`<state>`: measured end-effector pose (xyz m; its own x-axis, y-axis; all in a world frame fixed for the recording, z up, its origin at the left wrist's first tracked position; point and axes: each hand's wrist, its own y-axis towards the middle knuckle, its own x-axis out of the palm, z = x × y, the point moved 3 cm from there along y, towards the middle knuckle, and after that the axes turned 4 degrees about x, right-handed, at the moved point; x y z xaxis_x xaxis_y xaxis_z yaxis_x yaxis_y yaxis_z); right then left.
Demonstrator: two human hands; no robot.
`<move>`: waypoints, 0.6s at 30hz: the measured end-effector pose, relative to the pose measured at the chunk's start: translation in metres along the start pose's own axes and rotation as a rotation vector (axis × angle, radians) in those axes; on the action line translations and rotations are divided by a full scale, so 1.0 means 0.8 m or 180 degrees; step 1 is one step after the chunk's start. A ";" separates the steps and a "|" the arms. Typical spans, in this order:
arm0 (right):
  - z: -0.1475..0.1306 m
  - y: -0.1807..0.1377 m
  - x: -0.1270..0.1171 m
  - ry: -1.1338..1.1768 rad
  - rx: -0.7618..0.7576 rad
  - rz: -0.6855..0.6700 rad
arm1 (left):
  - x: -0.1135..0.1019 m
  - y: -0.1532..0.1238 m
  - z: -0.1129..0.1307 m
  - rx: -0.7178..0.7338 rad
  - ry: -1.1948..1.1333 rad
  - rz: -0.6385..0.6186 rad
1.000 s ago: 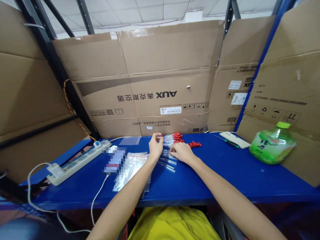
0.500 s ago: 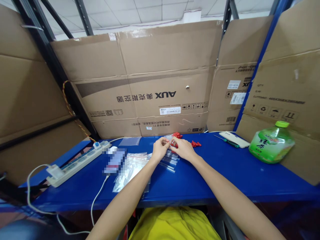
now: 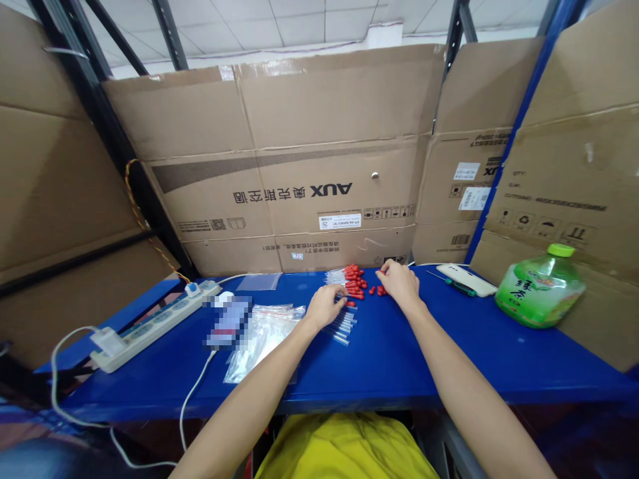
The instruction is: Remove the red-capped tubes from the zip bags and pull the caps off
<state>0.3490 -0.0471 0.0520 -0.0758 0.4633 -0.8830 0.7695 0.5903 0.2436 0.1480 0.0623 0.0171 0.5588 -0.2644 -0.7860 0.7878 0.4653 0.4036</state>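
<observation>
My left hand (image 3: 327,306) is closed, with thumb and fingers curled together above several clear thin tubes (image 3: 343,327). A red rubber bulb (image 3: 351,304) shows beside its fingertips; what the fingers hold is hidden. Behind this hand lies a pile of droppers with red bulbs (image 3: 354,276), their clear stems (image 3: 335,276) pointing left. My right hand (image 3: 399,279) reaches down, fingers bent together at the loose red bulbs (image 3: 381,291) right of the pile. Its fingertips are partly hidden, with a bit of red beside them.
Clear plastic bags (image 3: 264,339) and a phone (image 3: 232,322) lie left, beside a power strip (image 3: 154,326) with cables. A screwdriver (image 3: 462,287), a white flat object (image 3: 469,279) and a green bottle (image 3: 542,289) are at right. Cardboard panels (image 3: 319,159) wall the blue table (image 3: 439,359).
My hands were together over the droppers and have come apart. The right hand has moved right to the loose bulbs; the left has shifted slightly nearer, uncovering the dropper pile.
</observation>
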 end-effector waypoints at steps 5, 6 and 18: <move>0.034 0.022 0.002 -0.0071 0.0530 -0.0184 | 0.006 0.000 0.002 0.0135 0.0121 -0.0278; 0.038 0.024 0.004 -0.0093 0.0583 -0.0274 | 0.007 0.000 0.002 0.0176 0.0133 -0.0326; 0.026 0.016 0.001 -0.0289 0.0485 -0.0223 | 0.010 -0.001 0.006 0.0576 0.0251 -0.0633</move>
<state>0.3720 -0.0534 0.0460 -0.0805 0.3590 -0.9299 0.8520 0.5090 0.1228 0.1529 0.0556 0.0126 0.3724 -0.2655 -0.8893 0.9174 0.2505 0.3093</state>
